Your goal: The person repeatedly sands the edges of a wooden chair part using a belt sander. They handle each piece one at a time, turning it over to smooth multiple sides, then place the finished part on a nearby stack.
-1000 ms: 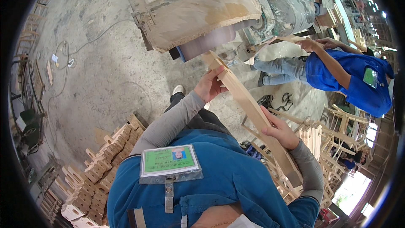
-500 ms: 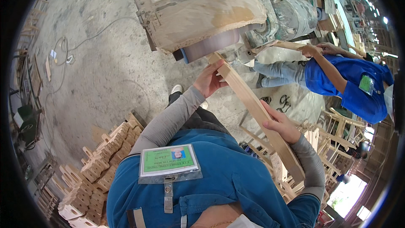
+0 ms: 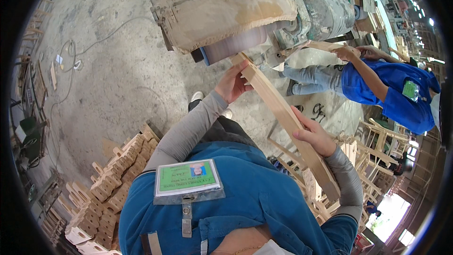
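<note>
A long pale wooden bar (image 3: 282, 108) slants from the upper middle down to the right, held in both hands. My left hand (image 3: 232, 83) grips it close to its far end, thumb along the near edge. My right hand (image 3: 315, 134) is wrapped round it farther down, with the lower end lying by my right forearm. The bar's far end meets, or nearly meets, the underside of a sanding drum (image 3: 236, 47); exact contact is hard to tell. A dusty beige cover (image 3: 226, 14) hoods the drum.
Stacked cut wooden parts (image 3: 108, 189) stand at lower left. Wooden frames (image 3: 373, 160) crowd the right side. At the right, a co-worker in a blue shirt (image 3: 373, 85) holds another wooden piece (image 3: 325, 46) near the machine. A cable (image 3: 71, 75) lies on the concrete floor.
The bar's far end and my left hand have shifted slightly up and to the left near the drum. Both hands keep their hold. The co-worker's hands have moved a little.
</note>
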`<action>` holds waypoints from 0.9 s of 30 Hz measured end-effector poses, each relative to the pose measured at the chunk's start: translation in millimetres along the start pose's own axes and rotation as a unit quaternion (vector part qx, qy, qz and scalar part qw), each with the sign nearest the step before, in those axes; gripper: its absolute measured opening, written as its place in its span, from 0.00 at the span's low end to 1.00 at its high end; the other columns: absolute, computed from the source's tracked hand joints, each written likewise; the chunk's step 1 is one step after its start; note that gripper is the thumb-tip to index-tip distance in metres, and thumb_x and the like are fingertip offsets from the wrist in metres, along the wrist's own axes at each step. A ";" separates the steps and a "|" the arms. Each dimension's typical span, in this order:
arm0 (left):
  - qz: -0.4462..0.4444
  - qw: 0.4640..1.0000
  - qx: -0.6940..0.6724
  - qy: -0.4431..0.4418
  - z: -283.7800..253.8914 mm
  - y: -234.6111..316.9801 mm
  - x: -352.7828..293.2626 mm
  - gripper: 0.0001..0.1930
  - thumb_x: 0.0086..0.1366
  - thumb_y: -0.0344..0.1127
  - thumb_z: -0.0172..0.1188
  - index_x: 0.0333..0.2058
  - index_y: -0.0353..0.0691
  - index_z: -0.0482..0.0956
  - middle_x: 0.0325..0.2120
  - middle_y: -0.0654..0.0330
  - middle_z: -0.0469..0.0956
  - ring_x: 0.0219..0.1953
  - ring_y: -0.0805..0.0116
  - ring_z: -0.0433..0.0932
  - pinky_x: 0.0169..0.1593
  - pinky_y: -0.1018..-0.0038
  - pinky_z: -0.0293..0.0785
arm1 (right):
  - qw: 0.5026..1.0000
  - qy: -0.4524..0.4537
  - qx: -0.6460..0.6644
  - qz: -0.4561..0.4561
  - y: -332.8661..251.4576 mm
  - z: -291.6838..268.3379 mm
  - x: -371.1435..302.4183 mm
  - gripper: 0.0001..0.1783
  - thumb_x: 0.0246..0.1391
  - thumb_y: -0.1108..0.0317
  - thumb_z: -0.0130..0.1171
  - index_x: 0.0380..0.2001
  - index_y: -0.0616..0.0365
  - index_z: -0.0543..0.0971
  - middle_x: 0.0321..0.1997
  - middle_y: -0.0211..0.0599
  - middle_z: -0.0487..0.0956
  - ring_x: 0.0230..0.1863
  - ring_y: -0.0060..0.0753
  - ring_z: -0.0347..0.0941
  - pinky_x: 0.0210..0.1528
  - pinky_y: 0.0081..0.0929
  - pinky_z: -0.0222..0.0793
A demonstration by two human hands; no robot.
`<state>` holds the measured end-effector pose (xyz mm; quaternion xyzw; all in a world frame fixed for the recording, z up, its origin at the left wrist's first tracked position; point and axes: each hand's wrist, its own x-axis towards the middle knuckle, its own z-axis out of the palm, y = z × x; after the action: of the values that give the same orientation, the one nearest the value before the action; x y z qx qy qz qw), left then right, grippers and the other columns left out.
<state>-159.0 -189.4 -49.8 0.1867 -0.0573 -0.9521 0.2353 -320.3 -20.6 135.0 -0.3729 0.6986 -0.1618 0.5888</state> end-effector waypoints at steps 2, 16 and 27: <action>-0.001 1.000 -0.001 -0.001 0.7 0.4 -0.8 0.17 0.60 0.44 0.57 0.43 0.42 0.67 0.38 0.59 0.73 0.41 0.65 0.75 0.44 0.62 0.77 | 1.000 0.000 -0.001 0.005 0.8 -0.7 -0.1 0.43 0.46 0.56 0.56 0.63 0.61 0.52 0.59 0.50 0.63 0.59 0.36 0.60 0.60 0.25 0.51; -0.020 0.998 0.034 0.050 19.5 -12.7 -22.1 0.24 0.57 0.44 0.61 0.47 0.41 0.62 0.38 0.60 0.70 0.41 0.64 0.75 0.44 0.58 0.76 | 0.997 -0.019 0.077 0.018 10.1 8.8 -29.6 0.45 0.47 0.57 0.57 0.63 0.62 0.48 0.64 0.46 0.56 0.64 0.32 0.52 0.63 0.24 0.44; -0.054 0.979 0.123 0.152 34.5 -18.2 -28.3 0.27 0.56 0.51 0.60 0.48 0.39 0.65 0.39 0.60 0.70 0.41 0.67 0.72 0.43 0.65 0.73 | 0.794 -0.103 0.582 0.143 41.9 34.1 -32.7 0.34 0.48 0.50 0.48 0.53 0.61 0.59 0.36 0.47 0.68 0.21 0.32 0.65 0.16 0.27 0.63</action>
<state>-156.8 -159.4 -12.3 0.3598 -0.1269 -0.9096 0.1644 -301.0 38.0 121.5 0.1298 0.4531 -0.4126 0.7795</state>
